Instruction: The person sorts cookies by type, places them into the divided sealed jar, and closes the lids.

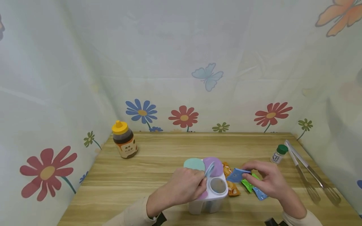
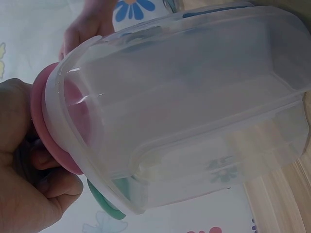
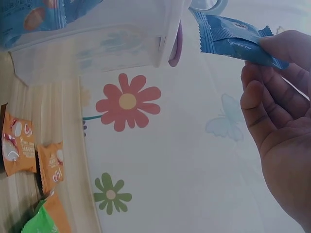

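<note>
A clear box (image 1: 195, 207) with a white top and round coloured lids stands on the table. My left hand (image 1: 185, 185) is over its top, pinching the raised light blue lid (image 1: 210, 169); the round opening (image 1: 218, 185) beside it is uncovered. Inside the box, a blue snack packet (image 3: 34, 20) shows through the wall. My right hand (image 1: 267, 179) pinches another blue snack packet (image 3: 238, 41) by one end, to the right of the opening and above the table. The pink lid (image 2: 46, 116) and mint green lid (image 1: 193, 164) are down.
Orange snack packets (image 1: 233, 189), a green packet (image 1: 247, 185) and a blue packet (image 1: 259, 193) lie right of the box. Farther right are a green-capped shaker (image 1: 279, 153) and metal tongs (image 1: 308, 169). A yellow-capped honey jar (image 1: 125, 141) stands back left.
</note>
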